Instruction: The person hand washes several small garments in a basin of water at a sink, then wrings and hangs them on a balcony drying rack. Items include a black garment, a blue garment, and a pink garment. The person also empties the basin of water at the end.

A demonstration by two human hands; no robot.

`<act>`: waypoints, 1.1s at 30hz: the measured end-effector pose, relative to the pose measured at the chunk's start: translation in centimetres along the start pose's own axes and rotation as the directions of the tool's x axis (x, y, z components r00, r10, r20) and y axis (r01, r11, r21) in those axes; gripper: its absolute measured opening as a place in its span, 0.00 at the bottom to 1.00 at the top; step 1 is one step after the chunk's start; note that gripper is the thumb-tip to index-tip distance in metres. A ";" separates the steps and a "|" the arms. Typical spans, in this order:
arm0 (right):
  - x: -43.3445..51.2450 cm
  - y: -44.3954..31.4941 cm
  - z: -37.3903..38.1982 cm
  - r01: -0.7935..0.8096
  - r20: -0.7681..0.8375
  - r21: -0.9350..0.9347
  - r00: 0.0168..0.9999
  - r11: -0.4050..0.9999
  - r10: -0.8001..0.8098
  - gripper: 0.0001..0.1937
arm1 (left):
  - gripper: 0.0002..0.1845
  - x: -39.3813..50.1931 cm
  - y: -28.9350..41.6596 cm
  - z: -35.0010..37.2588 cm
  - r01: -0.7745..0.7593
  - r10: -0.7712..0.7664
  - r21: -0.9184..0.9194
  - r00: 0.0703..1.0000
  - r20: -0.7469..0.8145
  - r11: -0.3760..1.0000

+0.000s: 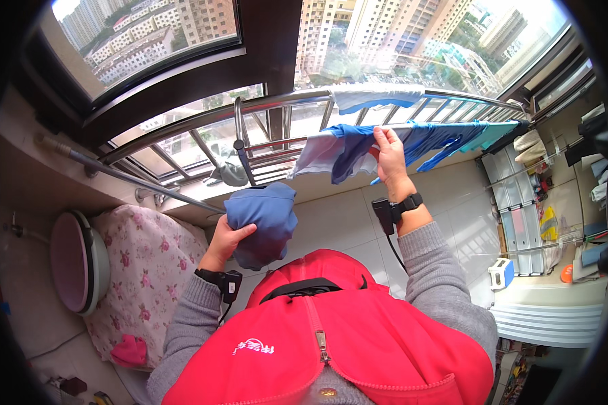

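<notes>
My left hand [231, 239] is closed around a bunched blue-grey cloth garment [261, 223], thumb on top, below the left end of the metal rack. My right hand [389, 154] pinches the upper edge of a dark blue garment [349, 157] that hangs over the rack's front bar. Left of it on the same bar hangs a pale grey cloth [311, 156]. Further right hang blue garments [430, 139] and a teal one [491, 135]. A light cloth with a blue edge [377, 97] lies over the rear rail [278, 101].
At left, a pink-rimmed basin [71, 263] leans by a floral cloth cover [142, 258] with a pink cloth [129, 350] on it. A grey cloth [229, 164] hangs near the window sill. Shelves [522, 223] and a white-and-blue stool [501, 274] stand at right.
</notes>
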State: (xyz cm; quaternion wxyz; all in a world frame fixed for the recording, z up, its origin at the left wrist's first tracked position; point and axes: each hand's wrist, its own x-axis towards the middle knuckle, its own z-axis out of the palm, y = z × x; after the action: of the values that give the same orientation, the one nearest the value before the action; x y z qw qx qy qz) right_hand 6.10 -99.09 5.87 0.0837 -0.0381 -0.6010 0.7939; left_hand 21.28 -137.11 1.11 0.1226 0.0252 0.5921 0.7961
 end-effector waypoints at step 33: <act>-9.0 -4.7 8.8 -0.412 0.598 0.120 0.756 0.903 0.265 0.23 | 0.18 3.9 10.4 8.2 -0.430 0.310 0.367 0.887 0.342 0.825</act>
State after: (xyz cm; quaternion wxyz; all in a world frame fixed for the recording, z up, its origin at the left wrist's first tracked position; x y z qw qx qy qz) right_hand 13.96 -107.85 12.44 -0.2413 0.1019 -0.4786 0.8380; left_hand 17.31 -131.30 12.98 0.0345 0.2744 0.7152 0.6419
